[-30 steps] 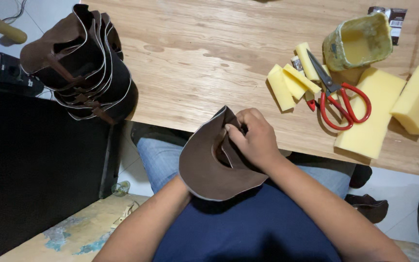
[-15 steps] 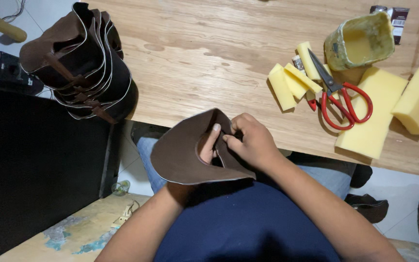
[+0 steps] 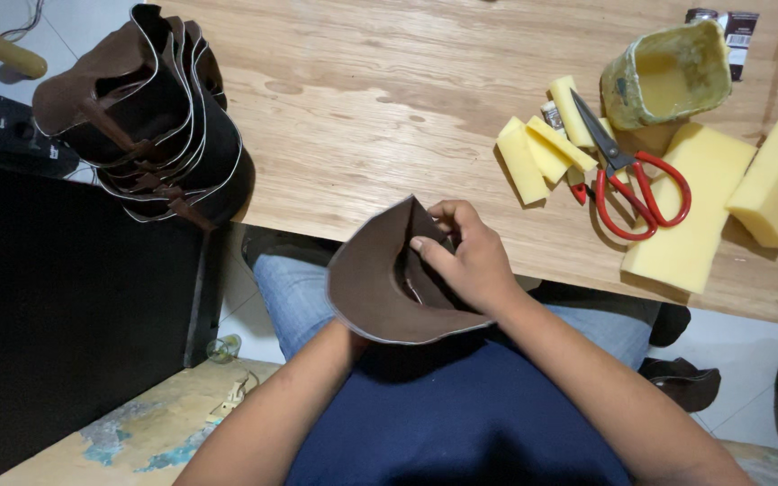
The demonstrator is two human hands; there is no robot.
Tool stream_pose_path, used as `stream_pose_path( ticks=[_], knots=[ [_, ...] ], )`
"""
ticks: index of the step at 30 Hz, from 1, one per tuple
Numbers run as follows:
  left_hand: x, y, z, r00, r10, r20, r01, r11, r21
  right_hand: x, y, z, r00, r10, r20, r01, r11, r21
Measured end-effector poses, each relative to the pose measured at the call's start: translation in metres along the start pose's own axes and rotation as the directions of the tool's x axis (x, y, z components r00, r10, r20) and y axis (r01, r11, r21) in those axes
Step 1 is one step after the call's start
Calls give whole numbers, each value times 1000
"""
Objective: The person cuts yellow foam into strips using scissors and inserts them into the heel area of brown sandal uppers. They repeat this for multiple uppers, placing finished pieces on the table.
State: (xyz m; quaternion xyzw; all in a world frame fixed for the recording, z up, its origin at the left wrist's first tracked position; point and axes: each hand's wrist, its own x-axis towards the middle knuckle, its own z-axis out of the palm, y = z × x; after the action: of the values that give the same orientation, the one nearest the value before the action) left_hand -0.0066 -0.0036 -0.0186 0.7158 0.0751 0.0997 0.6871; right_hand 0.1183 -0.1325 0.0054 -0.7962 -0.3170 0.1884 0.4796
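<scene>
Head view, the only one. We sit at the near edge of a pale wooden table point(image 3: 362, 99), knees under it, working over the lap.

Right hand point(image 3: 470, 265): closed in a pinch on a curved brown leather piece point(image 3: 371, 288), fingertips point(image 3: 420, 245) pressed into the fold at its inner face, thumb side hidden behind the flap. The piece is held just below the table edge, above the blue-jeaned thighs, bent into a cupped, half-cone shape with a pale cut edge showing along its rim.

Left hand: forearm runs up under the leather; the hand itself is hidden behind the piece, so we cannot tell whether it grips or only supports.

Far left corner of the table: a stack of similar brown leather pieces point(image 3: 150, 117), already curved and nested, with narrow straps sticking out (these look like finished or further-along units).

Right side of the table: red-handled scissors point(image 3: 628, 175) lying on yellow foam blocks point(image 3: 686, 216), a glue-smeared yellow tub point(image 3: 668, 76) behind them.

Progress, as a judgement: several pieces appear shaped and stacked; the one in hand is only being folded, no strap visible on it. How many remain, the picture does not show.
</scene>
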Motion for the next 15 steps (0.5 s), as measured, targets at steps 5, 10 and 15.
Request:
stream_pose_path(
  ticks=[5, 10, 15],
  knots=[
    [-6, 1, 5, 970, -241, -43, 173, 797, -578, -1, -2, -1, 992, 121, 39, -121, 993, 9],
    [-13, 12, -1, 999, 29, 12, -25, 965, -263, -2, -3, 0, 996, 85, 15, -85, 996, 9],
    [4, 5, 7, 967, -245, -72, 179, 849, -497, -2, 1, -2, 997, 81, 2, -81, 996, 24]
  ],
)
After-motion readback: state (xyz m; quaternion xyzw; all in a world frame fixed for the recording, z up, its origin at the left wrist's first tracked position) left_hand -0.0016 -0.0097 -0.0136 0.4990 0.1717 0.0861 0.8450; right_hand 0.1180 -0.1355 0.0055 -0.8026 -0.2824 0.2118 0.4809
